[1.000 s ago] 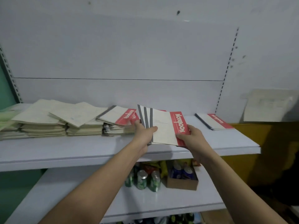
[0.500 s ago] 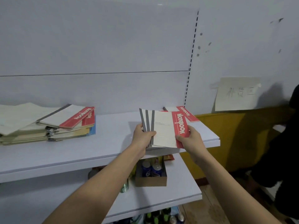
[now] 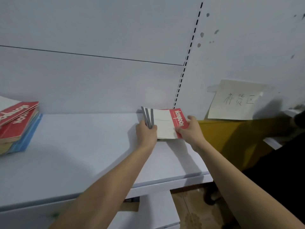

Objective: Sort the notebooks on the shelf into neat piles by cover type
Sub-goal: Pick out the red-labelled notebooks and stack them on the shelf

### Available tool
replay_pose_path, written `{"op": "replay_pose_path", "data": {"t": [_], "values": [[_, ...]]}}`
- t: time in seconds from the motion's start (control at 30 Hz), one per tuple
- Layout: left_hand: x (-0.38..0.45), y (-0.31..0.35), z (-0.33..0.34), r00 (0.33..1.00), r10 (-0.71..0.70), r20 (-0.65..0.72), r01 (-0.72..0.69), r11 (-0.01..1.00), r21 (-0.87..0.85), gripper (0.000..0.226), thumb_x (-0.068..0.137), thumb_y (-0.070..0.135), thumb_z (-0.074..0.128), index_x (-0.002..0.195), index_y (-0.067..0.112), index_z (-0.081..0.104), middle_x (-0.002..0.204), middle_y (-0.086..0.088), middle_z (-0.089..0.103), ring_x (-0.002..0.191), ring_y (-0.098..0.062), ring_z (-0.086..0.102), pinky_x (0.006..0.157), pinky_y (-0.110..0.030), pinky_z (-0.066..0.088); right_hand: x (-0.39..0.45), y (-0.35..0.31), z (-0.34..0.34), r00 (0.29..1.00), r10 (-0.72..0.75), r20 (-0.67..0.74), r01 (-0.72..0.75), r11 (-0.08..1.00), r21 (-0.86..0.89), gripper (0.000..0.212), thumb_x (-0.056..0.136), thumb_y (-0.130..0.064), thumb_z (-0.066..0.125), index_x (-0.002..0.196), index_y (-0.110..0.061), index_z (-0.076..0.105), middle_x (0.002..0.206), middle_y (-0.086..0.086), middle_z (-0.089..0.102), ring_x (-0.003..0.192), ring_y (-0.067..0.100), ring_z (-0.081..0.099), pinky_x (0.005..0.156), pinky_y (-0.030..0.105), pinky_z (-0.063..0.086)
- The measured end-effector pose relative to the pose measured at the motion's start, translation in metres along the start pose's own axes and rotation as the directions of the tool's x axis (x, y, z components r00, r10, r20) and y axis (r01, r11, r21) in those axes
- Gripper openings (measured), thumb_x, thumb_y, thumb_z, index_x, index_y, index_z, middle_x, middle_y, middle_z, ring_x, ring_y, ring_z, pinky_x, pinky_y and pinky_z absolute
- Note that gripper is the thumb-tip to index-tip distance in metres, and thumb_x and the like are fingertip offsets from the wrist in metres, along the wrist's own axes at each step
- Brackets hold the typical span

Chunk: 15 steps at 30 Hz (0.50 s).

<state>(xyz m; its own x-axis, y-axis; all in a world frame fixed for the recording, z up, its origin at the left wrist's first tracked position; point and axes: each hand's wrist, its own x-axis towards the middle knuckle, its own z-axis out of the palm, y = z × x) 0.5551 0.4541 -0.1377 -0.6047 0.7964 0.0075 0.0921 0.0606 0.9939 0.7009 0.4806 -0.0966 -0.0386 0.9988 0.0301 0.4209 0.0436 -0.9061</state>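
Observation:
A small stack of white notebooks point(image 3: 165, 123) with red "Notebook" bands and grey spines sits at the back right of the white shelf point(image 3: 82, 146), near the wall. My left hand point(image 3: 146, 132) grips the stack's grey-spine side. My right hand point(image 3: 189, 129) holds its red-band side. Whether the stack rests flat on the shelf or on another notebook beneath it is hidden by my hands. At the far left, a pile of notebooks point(image 3: 16, 123) with red covers on top and blue ones underneath lies on the same shelf.
A slotted upright point(image 3: 184, 63) runs down the back wall just behind the stack. A paper sign point(image 3: 236, 100) hangs on the wall to the right, above a yellow panel point(image 3: 231, 138). A lower shelf point(image 3: 156, 210) and a cardboard box edge show below.
My view swung right and closer. Both hands carried the notebook stack from mid-air in front of the shelf to the shelf's back right corner, lowering it there.

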Motion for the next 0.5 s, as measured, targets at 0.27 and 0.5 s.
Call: {"op": "replay_pose_path", "data": {"t": [0.27,0.5], "values": [[0.003,-0.007,0.027,0.975,0.218,-0.041,-0.160,0.820,0.549,0.022,0.094,0.015,0.053,0.112,0.005,0.062,0.119,-0.011,0.049,0.114,-0.027,0.045,0.096,-0.032,0.038,0.045,0.054,0.016,0.960,-0.279,0.022,0.264,0.875,-0.406,0.025,0.097,-0.034,0.052,0.117,-0.020,0.057,0.112,-0.003,0.063,0.099,0.015,0.046,0.078,0.029,0.037],[0.001,-0.007,0.028,0.968,0.246,-0.049,-0.193,0.856,0.479,0.025,0.088,0.013,0.056,0.112,0.011,0.064,0.102,-0.010,0.058,0.097,-0.027,0.058,0.081,-0.046,0.054,0.057,0.065,0.019,0.945,-0.320,0.061,0.323,0.893,-0.314,0.025,0.098,-0.028,0.045,0.117,-0.014,0.052,0.102,0.001,0.060,0.085,0.015,0.052,0.066,0.027,0.037]]}}
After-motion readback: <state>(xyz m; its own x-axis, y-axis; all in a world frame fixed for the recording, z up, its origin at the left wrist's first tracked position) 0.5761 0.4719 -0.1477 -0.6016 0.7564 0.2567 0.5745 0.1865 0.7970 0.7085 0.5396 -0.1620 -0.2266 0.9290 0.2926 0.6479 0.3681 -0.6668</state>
